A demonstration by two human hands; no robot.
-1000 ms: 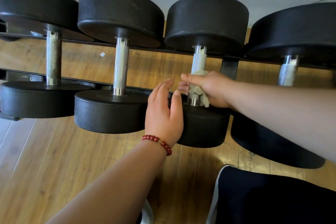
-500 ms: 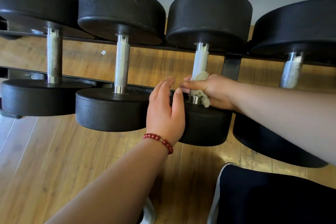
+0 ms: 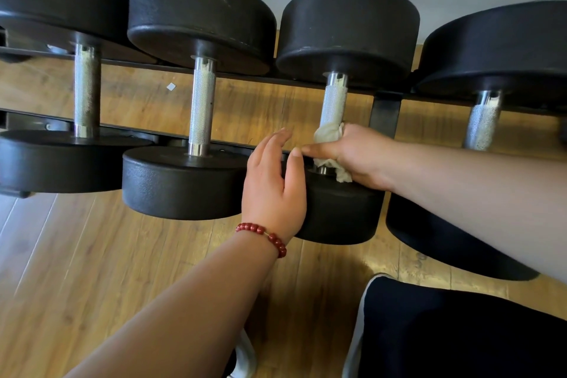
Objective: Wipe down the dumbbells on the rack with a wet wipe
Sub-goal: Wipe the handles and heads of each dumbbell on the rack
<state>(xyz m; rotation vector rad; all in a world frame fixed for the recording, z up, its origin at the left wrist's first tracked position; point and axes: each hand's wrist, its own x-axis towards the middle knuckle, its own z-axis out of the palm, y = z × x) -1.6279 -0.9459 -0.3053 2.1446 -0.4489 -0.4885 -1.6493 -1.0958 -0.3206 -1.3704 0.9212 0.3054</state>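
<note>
Several black dumbbells with knurled steel handles lie side by side on a low black rack [image 3: 385, 110]. My right hand [image 3: 359, 155] grips a crumpled white wet wipe [image 3: 328, 133] wrapped round the near end of the third dumbbell's handle [image 3: 334, 98]. My left hand [image 3: 273, 190], with a red bead bracelet at the wrist, rests with straight fingers against the left side of that dumbbell's near head [image 3: 340, 212]. The second dumbbell [image 3: 201, 107] sits just left of my left hand.
A further dumbbell [image 3: 86, 86] lies at the far left and a larger one [image 3: 484, 120] at the right. Wooden floor [image 3: 92, 255] runs under the rack, a pale wall behind it. My dark trouser leg [image 3: 460, 331] fills the lower right.
My right hand and the wipe stay at the near end of the third handle, shifting only slightly. The left hand keeps resting on the head. The camera view has moved a little.
</note>
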